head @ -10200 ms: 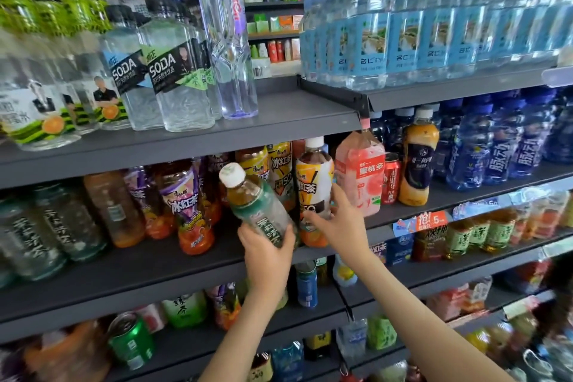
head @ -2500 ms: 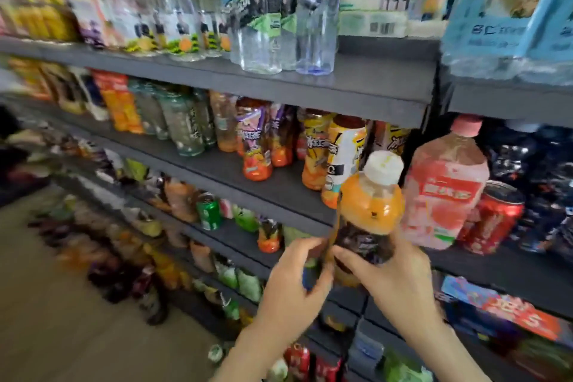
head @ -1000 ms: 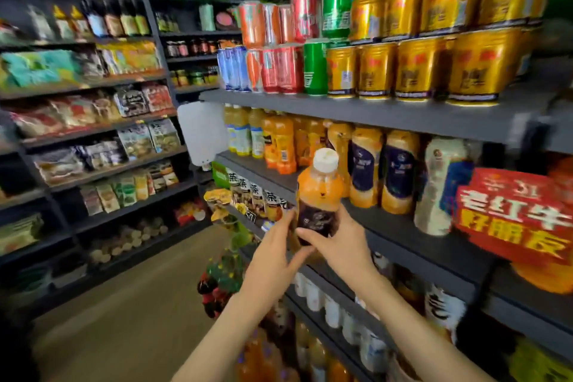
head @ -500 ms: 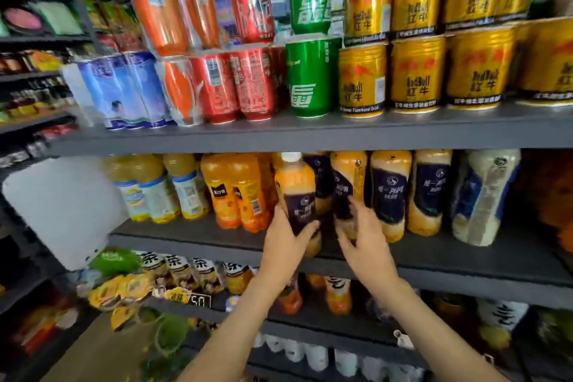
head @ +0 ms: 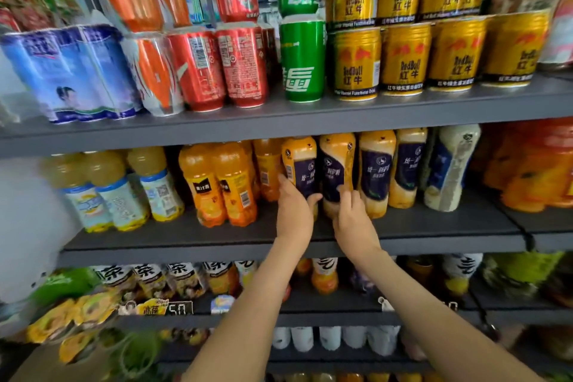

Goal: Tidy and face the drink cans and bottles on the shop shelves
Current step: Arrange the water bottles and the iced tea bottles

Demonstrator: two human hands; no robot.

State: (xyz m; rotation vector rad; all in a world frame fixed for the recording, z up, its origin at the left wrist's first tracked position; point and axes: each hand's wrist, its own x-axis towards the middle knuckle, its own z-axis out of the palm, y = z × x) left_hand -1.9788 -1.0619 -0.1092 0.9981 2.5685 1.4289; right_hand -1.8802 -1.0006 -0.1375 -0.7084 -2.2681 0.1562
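The left hand (head: 293, 205) was wrapped round the lower part of a navy-labelled bottle (head: 299, 169), fingers on its left side and thumb across the front. The bottle stood on the middle shelf (head: 434, 228), full of a tan drink. Just beside it, the right hand (head: 352, 219) lay against the base of the next navy-labelled bottle (head: 336, 164), fingers fairly straight and pressed to the label. I could not see the thumb. The 2 hands were close together without touching.

To the right stood 2 more bottles of the same kind (head: 390, 170), then a pale bottle with a blue label (head: 449, 164). To the left were orange juice bottles (head: 217, 186), and beyond them pale yellow drinks with light blue labels (head: 124, 192).

On the grey upper shelf (head: 310, 121) gold cans (head: 403, 59) were stacked 2 high, with 2 green cans (head: 302, 59) one on the other beside them. Further left came red cans (head: 217, 68), orange cans in clear wrap (head: 155, 71) and a blue shrink-wrapped pack (head: 71, 71).

Below the hands a lower shelf (head: 341, 304) carried more bottles and a price tag reading 50 (head: 179, 308). The edges of the view were blurred.
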